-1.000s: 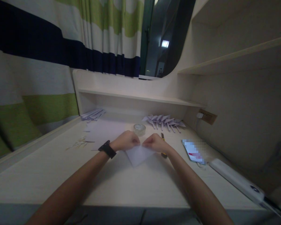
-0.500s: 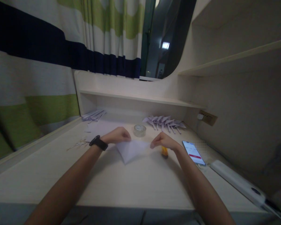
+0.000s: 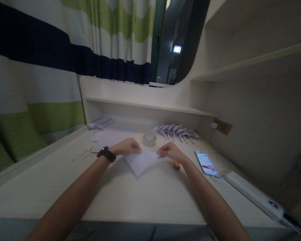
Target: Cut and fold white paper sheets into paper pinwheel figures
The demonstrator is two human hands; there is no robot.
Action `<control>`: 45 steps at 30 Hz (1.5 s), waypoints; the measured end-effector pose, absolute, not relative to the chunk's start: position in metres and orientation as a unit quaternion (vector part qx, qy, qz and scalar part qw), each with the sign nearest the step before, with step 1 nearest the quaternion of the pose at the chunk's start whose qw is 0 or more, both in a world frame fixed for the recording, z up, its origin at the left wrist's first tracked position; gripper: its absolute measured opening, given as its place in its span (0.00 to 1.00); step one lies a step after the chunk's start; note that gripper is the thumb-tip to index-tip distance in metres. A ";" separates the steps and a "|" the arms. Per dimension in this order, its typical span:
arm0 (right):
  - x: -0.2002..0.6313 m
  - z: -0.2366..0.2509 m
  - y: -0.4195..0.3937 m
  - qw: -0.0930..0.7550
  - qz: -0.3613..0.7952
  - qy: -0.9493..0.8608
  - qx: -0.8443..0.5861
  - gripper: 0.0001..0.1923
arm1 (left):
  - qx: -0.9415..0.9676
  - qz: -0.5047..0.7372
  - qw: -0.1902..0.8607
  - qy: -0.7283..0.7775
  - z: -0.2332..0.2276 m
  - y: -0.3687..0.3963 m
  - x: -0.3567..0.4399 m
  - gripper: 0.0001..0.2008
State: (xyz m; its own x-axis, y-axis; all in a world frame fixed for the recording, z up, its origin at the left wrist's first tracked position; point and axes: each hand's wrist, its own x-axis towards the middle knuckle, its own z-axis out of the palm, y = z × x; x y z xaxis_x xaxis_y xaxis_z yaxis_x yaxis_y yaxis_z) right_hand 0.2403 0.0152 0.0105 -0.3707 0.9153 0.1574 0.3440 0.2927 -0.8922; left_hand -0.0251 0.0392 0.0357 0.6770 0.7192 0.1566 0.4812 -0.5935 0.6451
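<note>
Folding: press the crease flat along the top edge, corners kept aligned (a judgement).
Paper (image 3: 140, 161): triangular, lying on the worktop (image 3: 145, 197), point toward the person.
Left hand (image 3: 126, 146): curled, pinching its upper left corner.
Right hand (image 3: 169, 151): curled, pinching the right corner.
Nearby: tape (image 3: 149, 139), phone (image 3: 207, 163).

This looks like a dorm room or bedroom study nook. A pale built-in desk (image 3: 140, 197) fills the view, with a low shelf (image 3: 150, 104) along its back edge and a higher shelf (image 3: 253, 62) on the right wall. A striped curtain (image 3: 65, 50) hangs along the left edge. A wall socket (image 3: 222, 126) sits near the back right corner, with a phone (image 3: 207, 163) and tape roll (image 3: 149, 139) on the desk.
</note>
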 end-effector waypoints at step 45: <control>0.246 0.021 0.023 0.638 0.489 -0.403 -0.437 0.11 | 0.767 0.315 0.434 0.352 0.028 0.023 -0.004 0.17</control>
State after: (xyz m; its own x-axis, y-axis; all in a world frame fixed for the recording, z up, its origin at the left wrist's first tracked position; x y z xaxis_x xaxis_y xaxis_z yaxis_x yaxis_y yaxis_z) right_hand 0.2460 0.0225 0.0211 0.1964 0.9766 0.0875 -0.2720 0.1400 -0.9521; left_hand -0.0036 0.0233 0.0277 0.5535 0.8137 0.1775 0.2675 -0.3755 0.8874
